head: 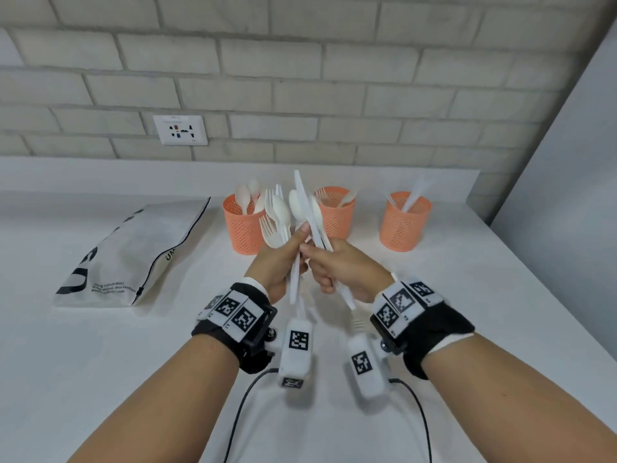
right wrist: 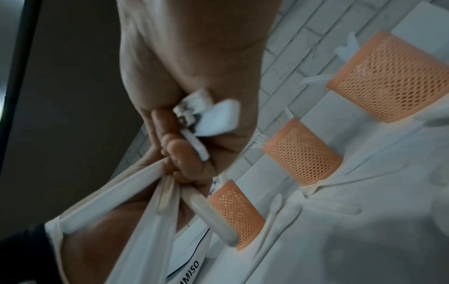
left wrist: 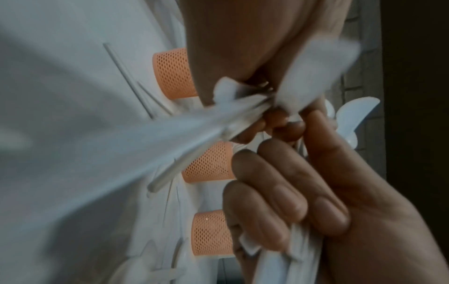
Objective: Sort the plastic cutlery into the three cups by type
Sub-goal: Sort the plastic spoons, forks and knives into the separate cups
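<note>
Three orange mesh cups stand in a row near the wall: the left cup (head: 243, 228) with spoons, the middle cup (head: 335, 213) with a fork and another piece, the right cup (head: 404, 223) with knives. In front of them my left hand (head: 291, 253) grips a bundle of white cutlery (head: 277, 215), forks and spoons fanned upward. Touching it, my right hand (head: 320, 267) grips white knives (head: 312, 218) that cross the bundle. The left wrist view shows my left fingers (left wrist: 279, 192) curled round the handles. The right wrist view shows my right hand (right wrist: 194, 146) closed on blurred handles (right wrist: 145, 194).
A white zip bag (head: 133, 255) with black lettering lies flat on the white counter (head: 434, 295) at the left. A brick wall with a socket (head: 180, 130) stands behind the cups. A grey wall (head: 567, 162) bounds the counter on the right.
</note>
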The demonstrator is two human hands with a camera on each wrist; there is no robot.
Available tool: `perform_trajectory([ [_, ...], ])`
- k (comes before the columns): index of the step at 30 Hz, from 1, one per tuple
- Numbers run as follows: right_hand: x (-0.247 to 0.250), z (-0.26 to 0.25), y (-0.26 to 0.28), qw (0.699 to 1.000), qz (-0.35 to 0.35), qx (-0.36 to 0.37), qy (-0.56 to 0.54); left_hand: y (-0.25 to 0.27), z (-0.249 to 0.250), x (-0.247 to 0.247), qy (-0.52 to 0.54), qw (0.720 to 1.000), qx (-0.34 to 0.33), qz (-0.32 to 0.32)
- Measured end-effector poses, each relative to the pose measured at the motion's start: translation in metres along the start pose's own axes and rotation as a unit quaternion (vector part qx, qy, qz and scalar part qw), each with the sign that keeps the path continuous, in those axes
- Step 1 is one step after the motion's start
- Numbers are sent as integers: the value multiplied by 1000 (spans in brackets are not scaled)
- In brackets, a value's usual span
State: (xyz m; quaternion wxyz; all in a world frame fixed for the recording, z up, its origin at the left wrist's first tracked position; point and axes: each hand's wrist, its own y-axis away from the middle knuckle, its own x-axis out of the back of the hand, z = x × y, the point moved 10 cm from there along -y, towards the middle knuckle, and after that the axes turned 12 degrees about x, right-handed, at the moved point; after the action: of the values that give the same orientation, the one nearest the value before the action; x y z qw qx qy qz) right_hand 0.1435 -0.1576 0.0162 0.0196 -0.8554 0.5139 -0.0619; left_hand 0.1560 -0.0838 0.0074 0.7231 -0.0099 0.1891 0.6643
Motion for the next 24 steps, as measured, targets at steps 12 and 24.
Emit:
perform_trajectory([
  [12, 6, 26, -1, 961, -101, -129, -221, -19, -10, -33, -27, 995, 81, -50],
  [24, 59, 30, -20, 994, 28, -100, -12, -45, -3, -34, 75, 994, 77, -5],
])
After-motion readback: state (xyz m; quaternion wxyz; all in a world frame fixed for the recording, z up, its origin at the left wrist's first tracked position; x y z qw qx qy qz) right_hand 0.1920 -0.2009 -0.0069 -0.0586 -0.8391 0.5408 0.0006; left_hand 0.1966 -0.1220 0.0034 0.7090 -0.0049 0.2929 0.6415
